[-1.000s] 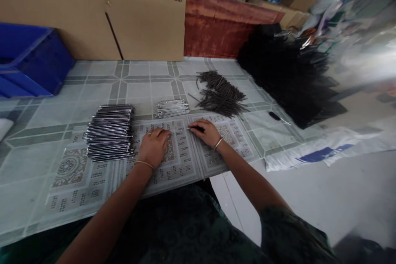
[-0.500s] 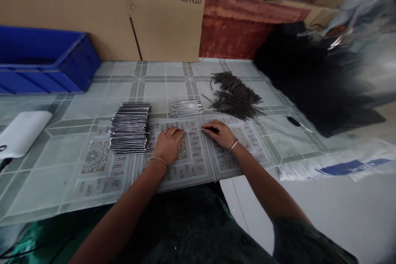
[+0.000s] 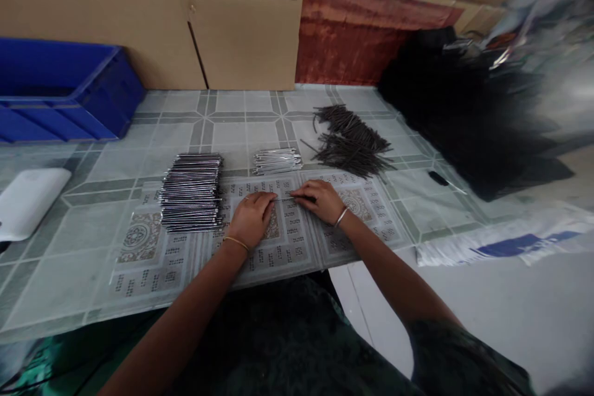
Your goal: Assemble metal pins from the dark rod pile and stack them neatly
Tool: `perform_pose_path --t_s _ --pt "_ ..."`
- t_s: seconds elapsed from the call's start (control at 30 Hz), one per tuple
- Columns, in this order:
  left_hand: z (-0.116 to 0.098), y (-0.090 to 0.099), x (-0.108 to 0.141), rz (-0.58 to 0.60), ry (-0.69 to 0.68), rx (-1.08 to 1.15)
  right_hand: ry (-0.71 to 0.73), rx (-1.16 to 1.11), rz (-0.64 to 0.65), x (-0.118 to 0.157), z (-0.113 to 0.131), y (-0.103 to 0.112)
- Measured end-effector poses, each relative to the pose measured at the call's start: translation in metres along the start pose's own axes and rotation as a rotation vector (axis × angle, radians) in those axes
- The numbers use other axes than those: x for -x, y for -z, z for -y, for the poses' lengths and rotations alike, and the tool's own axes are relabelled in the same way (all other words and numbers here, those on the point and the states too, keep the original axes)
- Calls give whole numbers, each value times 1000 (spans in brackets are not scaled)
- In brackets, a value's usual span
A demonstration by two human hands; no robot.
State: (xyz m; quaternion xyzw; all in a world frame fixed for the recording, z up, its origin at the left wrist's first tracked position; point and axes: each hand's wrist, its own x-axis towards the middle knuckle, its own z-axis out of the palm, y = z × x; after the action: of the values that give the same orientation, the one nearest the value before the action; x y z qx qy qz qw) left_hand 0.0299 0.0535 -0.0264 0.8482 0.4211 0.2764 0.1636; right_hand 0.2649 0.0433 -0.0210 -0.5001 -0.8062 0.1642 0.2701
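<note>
Over the patterned mat, a thin metal rod (image 3: 284,199) spans the short gap between my two hands. My left hand (image 3: 252,218) pinches its left end between thumb and fingers. My right hand (image 3: 321,201) is closed in a pinch at the other end; the part inside those fingers is hidden, and a dark length shows by the fingertips. Left of my left hand lies a stack of dark, ridged-looking rods with silvery ends (image 3: 191,193). Just beyond my hands is a small pile of bare silver rods (image 3: 277,161). Farther right, dark thin tubes or strands (image 3: 355,142) lie in a loose heap.
A printed plastic mat (image 3: 297,241) covers the front of the tiled-pattern tabletop (image 3: 241,130). At the left are a blue crate (image 3: 99,96) and a white device (image 3: 34,201). Behind stands a cardboard box (image 3: 250,37); black material (image 3: 464,117) is heaped at the right.
My right hand has moved left, closer to my left hand, so less of the rod shows between them. My left hand stays about where it was. The view has shifted slightly.
</note>
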Motion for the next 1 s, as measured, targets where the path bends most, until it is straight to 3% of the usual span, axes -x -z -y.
perform_pose_path --t_s 0.07,0.2,0.3,0.4,0.5,0.57,0.63,0.73,0.83,0.9,1.0 --pt "-4 -1 0 -54 76 174 -19 30 0 -7 10 -4" --pt "-12 -5 3 -163 373 637 -63 -3 9 -20 30 -18" --pt "-15 0 9 -233 487 779 -62 -52 7 -30 42 -28" --pt "-15 20 19 -276 469 785 -54 -129 -19 -46 58 -36" --pt "-5 53 31 -463 370 621 -27 -193 -92 -74 86 -47" --pt "12 75 38 -641 347 434 17 -192 -133 -97 110 -60" --pt "37 93 44 -732 389 320 58 -156 -133 -121 135 -77" --pt "78 105 50 -688 519 335 52 -42 -81 -147 164 -104" --pt "103 102 54 -605 587 401 13 24 -47 -150 177 -117" --pt "109 96 54 -564 554 420 1 -15 -107 -138 175 -119" --pt "107 86 51 -544 496 394 -93 -144 -295 -113 165 -121"
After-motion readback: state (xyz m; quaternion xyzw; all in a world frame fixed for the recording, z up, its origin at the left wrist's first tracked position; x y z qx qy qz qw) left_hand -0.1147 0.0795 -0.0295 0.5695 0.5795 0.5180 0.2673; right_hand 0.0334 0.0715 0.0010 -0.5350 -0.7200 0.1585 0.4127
